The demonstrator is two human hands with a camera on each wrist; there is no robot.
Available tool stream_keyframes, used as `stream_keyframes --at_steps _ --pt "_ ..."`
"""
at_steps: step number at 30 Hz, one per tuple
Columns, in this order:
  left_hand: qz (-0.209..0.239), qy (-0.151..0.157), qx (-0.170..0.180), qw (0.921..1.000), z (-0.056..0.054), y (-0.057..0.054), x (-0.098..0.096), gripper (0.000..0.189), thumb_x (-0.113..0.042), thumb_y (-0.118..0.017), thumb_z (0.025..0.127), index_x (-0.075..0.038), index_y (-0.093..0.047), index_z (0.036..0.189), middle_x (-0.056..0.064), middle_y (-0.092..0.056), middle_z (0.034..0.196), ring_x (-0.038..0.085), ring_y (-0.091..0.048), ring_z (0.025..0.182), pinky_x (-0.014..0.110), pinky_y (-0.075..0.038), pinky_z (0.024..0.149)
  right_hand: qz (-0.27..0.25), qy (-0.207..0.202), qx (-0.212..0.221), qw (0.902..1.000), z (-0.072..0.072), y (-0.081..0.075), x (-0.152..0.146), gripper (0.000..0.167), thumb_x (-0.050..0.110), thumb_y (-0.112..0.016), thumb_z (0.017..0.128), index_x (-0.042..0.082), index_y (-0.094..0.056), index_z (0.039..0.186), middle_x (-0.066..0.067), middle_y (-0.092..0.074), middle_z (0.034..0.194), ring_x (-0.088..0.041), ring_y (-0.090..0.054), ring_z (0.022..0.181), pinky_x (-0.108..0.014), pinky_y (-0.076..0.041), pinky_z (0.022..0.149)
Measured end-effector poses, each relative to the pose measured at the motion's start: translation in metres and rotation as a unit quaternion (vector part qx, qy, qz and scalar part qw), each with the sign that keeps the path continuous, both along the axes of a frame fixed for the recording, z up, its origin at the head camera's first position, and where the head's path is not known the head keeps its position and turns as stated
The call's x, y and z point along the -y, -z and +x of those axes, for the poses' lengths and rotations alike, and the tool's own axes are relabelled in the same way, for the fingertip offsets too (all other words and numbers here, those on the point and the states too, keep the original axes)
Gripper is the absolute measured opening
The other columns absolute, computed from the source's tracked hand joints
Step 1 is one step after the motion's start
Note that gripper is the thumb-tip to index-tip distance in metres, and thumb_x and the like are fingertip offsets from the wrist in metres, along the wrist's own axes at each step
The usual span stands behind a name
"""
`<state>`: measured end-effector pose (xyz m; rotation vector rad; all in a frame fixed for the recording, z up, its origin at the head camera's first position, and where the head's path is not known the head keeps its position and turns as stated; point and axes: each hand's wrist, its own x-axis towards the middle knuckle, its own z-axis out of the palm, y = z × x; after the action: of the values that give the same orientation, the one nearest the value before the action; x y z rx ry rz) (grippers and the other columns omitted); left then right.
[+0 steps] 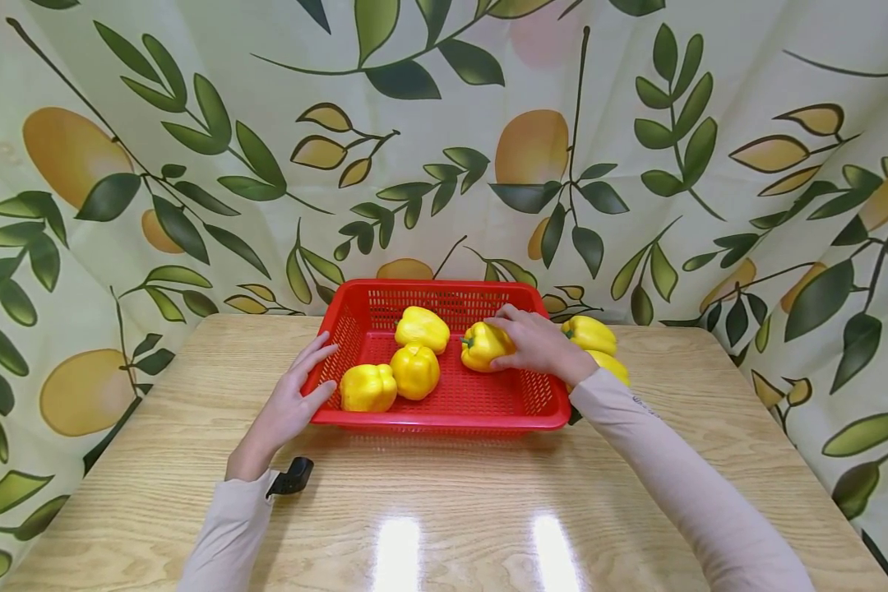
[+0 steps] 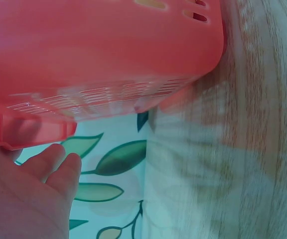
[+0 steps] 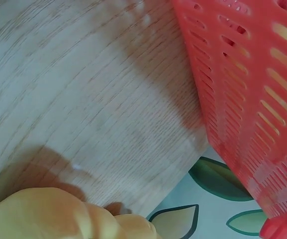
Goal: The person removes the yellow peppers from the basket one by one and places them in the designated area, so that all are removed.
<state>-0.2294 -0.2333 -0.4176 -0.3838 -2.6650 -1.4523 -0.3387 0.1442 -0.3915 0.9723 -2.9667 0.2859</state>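
Observation:
A red plastic basket (image 1: 444,421) with slotted walls stands on the table. My right hand (image 1: 538,339) reaches over its right rim and grips a yellow bell pepper (image 1: 479,349) inside, thumb on the near side and fingers over the top. Three more yellow peppers lie in the left half: one at the back (image 1: 423,329), one in the middle (image 1: 415,372) and one by the front left corner (image 1: 368,388). At the left rim is my left hand (image 1: 287,409), fingers extended along it; the left wrist view shows those fingers (image 2: 66,174) beside the basket's outer wall (image 2: 108,50).
Two yellow peppers, one farther back (image 1: 590,334) and one nearer (image 1: 611,366), lie on the table just right of the basket, partly behind my right forearm. The wooden table (image 1: 444,510) ends at a leaf-and-fruit patterned curtain (image 1: 444,107) behind the basket.

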Motion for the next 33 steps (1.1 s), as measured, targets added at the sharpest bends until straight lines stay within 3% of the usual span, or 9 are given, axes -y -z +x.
stream_keyframes --at_steps 8,13,18,25,33 --pt "0.0 0.0 -0.001 1.0 0.0001 0.0 0.0002 0.054 -0.007 -0.057 0.096 -0.003 -0.043 0.147 0.01 -0.019 0.166 0.041 -0.02 0.15 0.06 -0.04 0.108 -0.027 0.021 0.045 0.9984 0.0005 0.0001 0.0006 0.071 0.056 -0.08 0.074 0.016 -0.058 0.129 -0.005 -0.062 0.121 -0.024 -0.056 0.107 -0.046 -0.046 0.101" --pt "0.0 0.0 0.0 1.0 0.0001 -0.0002 0.0004 0.054 -0.007 -0.057 0.096 -0.003 -0.042 0.147 0.01 -0.019 0.166 0.041 -0.019 0.151 0.059 -0.041 0.107 -0.033 0.026 0.062 0.9972 0.0017 -0.0003 0.0006 0.068 0.057 -0.08 0.073 0.019 -0.056 0.124 -0.001 -0.069 0.113 -0.021 -0.057 0.102 -0.043 -0.045 0.095" --pt "-0.001 -0.002 0.002 1.0 0.0002 -0.0007 0.0002 0.054 -0.007 -0.057 0.096 -0.003 -0.042 0.148 0.01 -0.019 0.166 0.041 -0.02 0.15 0.059 -0.041 0.107 -0.032 0.029 0.065 0.997 0.0007 0.0003 0.0003 0.068 0.056 -0.08 0.072 0.02 -0.057 0.125 0.0 -0.07 0.115 -0.021 -0.057 0.103 -0.042 -0.046 0.094" --pt "-0.001 -0.003 0.001 1.0 0.0002 -0.0009 -0.0004 0.054 -0.007 -0.057 0.096 -0.003 -0.043 0.148 0.009 -0.019 0.166 0.041 -0.019 0.151 0.06 -0.04 0.108 -0.007 0.011 0.064 0.9978 0.001 -0.001 0.001 0.077 0.058 -0.079 0.072 0.019 -0.058 0.135 -0.004 -0.062 0.134 -0.024 -0.055 0.117 -0.051 -0.04 0.107" --pt "-0.004 -0.005 0.003 1.0 0.0008 -0.0013 -0.0009 0.054 -0.008 -0.056 0.096 -0.004 -0.042 0.148 0.009 -0.019 0.166 0.041 -0.02 0.151 0.059 -0.041 0.107 -0.003 0.003 0.066 0.9978 0.0017 -0.0007 0.0004 0.073 0.056 -0.082 0.07 0.023 -0.058 0.131 0.002 -0.069 0.119 -0.019 -0.057 0.104 -0.047 -0.042 0.101"
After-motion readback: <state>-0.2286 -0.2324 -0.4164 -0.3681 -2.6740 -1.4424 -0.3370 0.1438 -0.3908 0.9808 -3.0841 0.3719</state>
